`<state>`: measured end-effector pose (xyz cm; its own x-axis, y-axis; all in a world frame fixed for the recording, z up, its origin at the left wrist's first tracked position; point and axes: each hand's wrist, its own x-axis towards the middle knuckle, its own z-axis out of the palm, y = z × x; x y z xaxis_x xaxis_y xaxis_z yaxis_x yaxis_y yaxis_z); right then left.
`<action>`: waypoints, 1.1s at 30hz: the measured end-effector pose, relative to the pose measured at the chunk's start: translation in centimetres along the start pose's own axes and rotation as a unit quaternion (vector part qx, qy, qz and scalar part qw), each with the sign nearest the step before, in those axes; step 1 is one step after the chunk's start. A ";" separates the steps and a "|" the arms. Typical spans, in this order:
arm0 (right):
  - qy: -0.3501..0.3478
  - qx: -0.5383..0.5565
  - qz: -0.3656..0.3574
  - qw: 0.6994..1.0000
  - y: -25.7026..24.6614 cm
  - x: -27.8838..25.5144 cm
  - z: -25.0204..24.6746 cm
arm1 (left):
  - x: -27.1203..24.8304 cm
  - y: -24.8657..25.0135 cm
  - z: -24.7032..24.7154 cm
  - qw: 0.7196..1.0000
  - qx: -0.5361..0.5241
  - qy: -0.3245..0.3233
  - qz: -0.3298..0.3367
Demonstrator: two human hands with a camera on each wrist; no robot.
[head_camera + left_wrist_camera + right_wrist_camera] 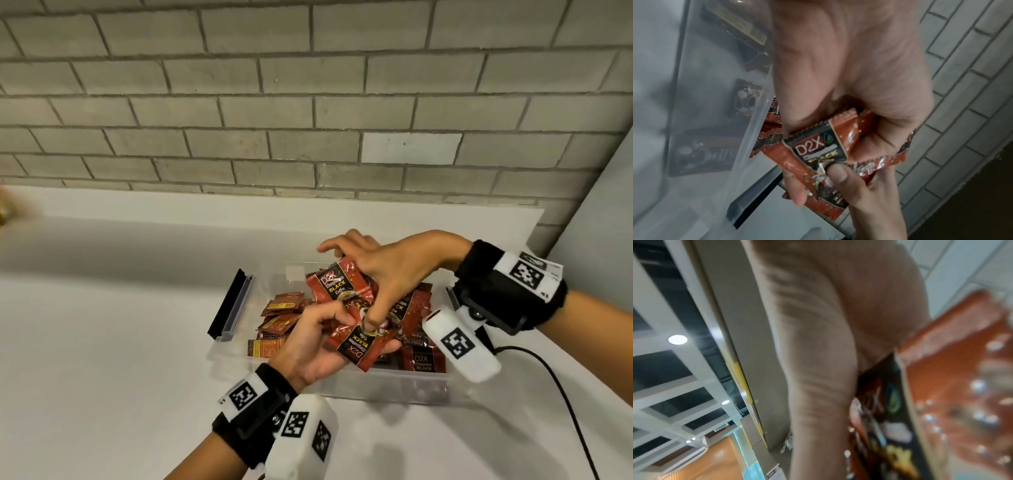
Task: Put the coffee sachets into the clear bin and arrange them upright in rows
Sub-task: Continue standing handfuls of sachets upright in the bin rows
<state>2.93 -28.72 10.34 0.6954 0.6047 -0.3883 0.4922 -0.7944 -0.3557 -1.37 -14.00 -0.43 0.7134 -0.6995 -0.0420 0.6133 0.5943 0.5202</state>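
Above the clear plastic bin (376,383) on the white tabletop (102,342), the left hand (310,346) has its grip clamped on a red foil coffee sachet (359,346), thumb on top and fingers beneath. The right hand (394,270) pinches a second red coffee sachet (334,284), its thumb pressing on the left hand's sachet. More red sachets (423,356) lie jumbled flat inside the bin, beside a black clip strip (227,305) at its left edge.
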 end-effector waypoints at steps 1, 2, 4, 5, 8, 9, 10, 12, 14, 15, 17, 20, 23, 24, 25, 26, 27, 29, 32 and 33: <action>0.001 -0.034 0.002 0.999 -0.4 0.1 -0.1 | 0.0 0.0 0.0 1.000 0.000 0.006 0.006; 0.004 -0.030 0.014 0.999 -0.9 0.0 -0.3 | 0.0 0.0 0.0 1.000 -0.001 0.011 0.012; 0.045 -0.023 0.018 0.999 -1.0 0.0 -0.2 | -0.2 0.2 0.2 0.999 -0.006 0.027 0.028; 0.071 -0.010 0.026 0.997 -1.0 -0.2 -0.1 | -0.3 0.2 0.2 0.999 -0.011 0.035 0.037; 0.186 0.026 0.060 0.980 -1.2 -1.0 1.0 | -0.4 0.5 -0.1 0.995 -0.033 0.061 0.067; 0.222 0.046 0.071 0.971 -1.4 -1.5 1.6 | -0.5 0.6 -0.1 0.994 -0.040 0.069 0.077; 0.253 0.068 0.087 0.961 -1.5 -2.0 2.4 | -0.5 0.6 -0.1 0.993 -0.037 0.078 0.084; 0.291 0.130 0.100 0.943 -1.8 -2.9 4.2 | -0.5 0.5 0.2 0.992 -0.015 0.089 0.083; 0.311 0.174 0.085 0.931 -2.2 -3.4 6.1 | -0.4 0.2 0.5 0.994 -0.002 0.080 0.072; 0.319 0.178 0.074 0.928 -2.3 -3.5 6.9 | -0.4 0.1 0.5 0.995 0.002 0.072 0.063; 0.313 0.203 0.042 0.927 -2.1 -3.6 8.3 | -0.3 -0.3 0.8 0.997 0.016 0.063 0.035; 0.262 0.238 -0.001 0.935 -1.5 -3.8 9.0 | -0.4 -0.6 1.1 0.998 0.036 0.052 -0.001; 0.227 0.244 -0.024 0.942 -0.6 -4.0 9.0 | -0.6 -0.7 0.7 0.998 0.051 0.020 -0.005; 0.222 0.249 -0.025 0.942 -0.5 -4.2 9.0 | -0.7 -0.7 0.5 0.998 0.058 0.005 -0.006; 0.220 0.256 -0.023 0.941 -0.4 -4.2 9.1 | -0.8 -0.6 0.4 0.998 0.062 -0.006 -0.005; 0.221 0.263 -0.020 0.939 -0.3 -4.3 9.2 | -0.9 -0.6 0.4 0.998 0.062 -0.010 -0.005; 0.221 0.266 -0.015 0.938 -0.2 -4.3 9.3 | -0.8 -0.6 0.3 0.998 0.060 -0.007 -0.006; 0.214 0.278 -0.009 0.936 -0.3 -4.4 9.4 | -0.7 -1.0 0.5 0.998 0.059 0.004 -0.012; 0.193 0.303 -0.012 0.933 -0.3 -4.8 9.9 | -0.4 -1.3 0.9 0.997 0.058 0.044 -0.023; 0.190 0.302 -0.016 0.934 -0.3 -5.0 10.0 | -0.3 -1.4 1.0 0.996 0.057 0.059 -0.025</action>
<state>-5.92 -30.98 3.94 0.8772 0.4733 -0.0804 0.2105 -0.5298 -0.8216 -2.75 -15.01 -0.27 0.7221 -0.6712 -0.1675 0.6113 0.5058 0.6087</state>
